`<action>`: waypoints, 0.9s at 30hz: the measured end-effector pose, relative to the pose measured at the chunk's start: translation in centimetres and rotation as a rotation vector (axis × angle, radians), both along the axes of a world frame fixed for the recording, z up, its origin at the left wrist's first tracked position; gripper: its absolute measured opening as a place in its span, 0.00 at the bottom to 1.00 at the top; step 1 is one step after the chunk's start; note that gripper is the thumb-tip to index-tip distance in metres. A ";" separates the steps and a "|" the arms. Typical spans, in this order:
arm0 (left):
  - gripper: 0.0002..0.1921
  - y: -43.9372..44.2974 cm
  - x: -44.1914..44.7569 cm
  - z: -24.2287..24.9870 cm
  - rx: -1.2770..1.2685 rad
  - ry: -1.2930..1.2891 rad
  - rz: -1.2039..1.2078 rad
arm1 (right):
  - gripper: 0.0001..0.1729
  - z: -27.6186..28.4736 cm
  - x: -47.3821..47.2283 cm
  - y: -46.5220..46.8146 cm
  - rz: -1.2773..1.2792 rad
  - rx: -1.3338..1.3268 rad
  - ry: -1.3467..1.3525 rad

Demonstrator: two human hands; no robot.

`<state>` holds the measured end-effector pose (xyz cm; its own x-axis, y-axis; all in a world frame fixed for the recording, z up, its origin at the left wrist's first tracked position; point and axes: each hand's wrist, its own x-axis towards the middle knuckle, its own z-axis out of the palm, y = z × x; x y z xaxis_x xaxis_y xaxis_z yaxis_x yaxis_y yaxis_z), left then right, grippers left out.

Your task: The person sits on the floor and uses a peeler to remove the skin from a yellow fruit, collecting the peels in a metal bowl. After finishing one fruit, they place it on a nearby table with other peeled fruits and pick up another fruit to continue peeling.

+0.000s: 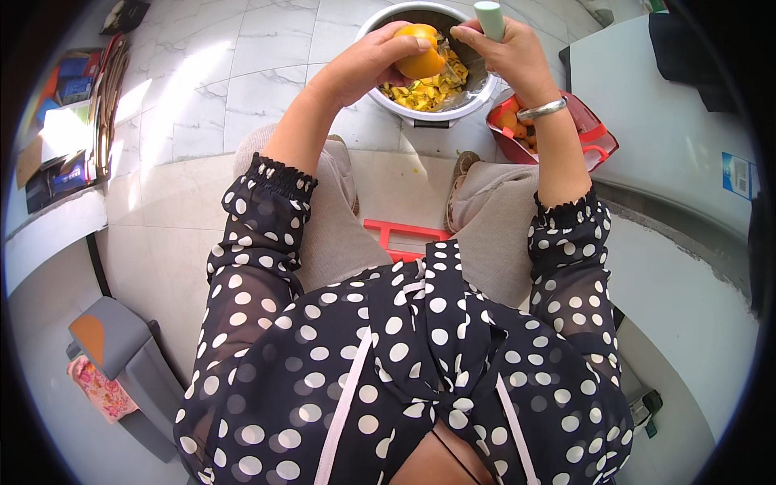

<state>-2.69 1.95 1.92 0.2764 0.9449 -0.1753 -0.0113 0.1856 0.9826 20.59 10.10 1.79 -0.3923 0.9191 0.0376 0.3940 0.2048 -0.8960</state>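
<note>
My left hand (367,63) grips a round orange-coloured fruit (419,60), which looks like a persimmon, with the thumb across its upper side. My right hand (518,60) is closed around the pale green handle (490,23) of a tool, held upright just right of the fruit. The tool's working end is too unclear to tell. Both hands are over a round white bin (418,114) lined with clear plastic. Yellow-orange peelings (424,96) lie inside it. Below my right wrist stands a red bag (515,153) holding several orange fruits (514,126).
A red plastic frame (406,229) is on the floor between my legs. At the far left, flattened cardboard (104,115) and boxes are stacked. A grey and orange object (115,336) stands at lower left. A white appliance or cabinet (642,97) borders the right side.
</note>
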 end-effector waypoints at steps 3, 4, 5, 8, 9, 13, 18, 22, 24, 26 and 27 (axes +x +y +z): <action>0.32 -0.2 0.0 -0.1 0.029 -0.025 0.042 | 0.13 0.0 0.1 0.1 0.024 0.015 -0.070; 0.32 -0.3 0.1 0.1 0.031 -0.011 0.048 | 0.13 0.2 0.1 0.0 0.027 0.005 -0.074; 0.32 -0.3 0.1 0.2 0.033 0.002 0.054 | 0.13 0.3 0.0 -0.2 0.058 0.022 -0.028; 0.33 -0.1 -0.1 0.1 0.053 0.086 0.042 | 0.14 1.0 -0.6 -1.1 0.118 0.049 0.061; 0.33 -0.1 -0.1 0.1 0.056 0.089 0.041 | 0.14 1.2 -0.7 -1.3 0.115 0.042 0.058; 0.34 0.7 -0.3 -1.3 0.073 0.103 0.023 | 0.13 0.9 -1.1 -1.5 0.144 0.031 0.020; 0.34 1.3 -0.4 -2.6 0.098 0.152 -0.004 | 0.12 0.6 -0.8 -1.0 0.153 0.013 -0.007; 0.35 1.2 -0.5 -2.6 0.124 0.191 -0.022 | 0.11 0.8 -0.8 -1.1 0.186 -0.028 0.006; 0.35 1.1 -0.4 -2.4 0.125 0.224 -0.024 | 0.10 0.6 -0.7 -0.9 0.207 -0.048 0.000; 0.36 0.9 -0.3 -2.1 0.115 0.271 -0.014 | 0.09 0.5 -0.8 -0.9 0.214 -0.033 -0.006; 0.36 0.8 -0.3 -2.1 0.114 0.275 -0.006 | 0.09 0.5 -1.0 -1.0 0.211 -0.008 -0.008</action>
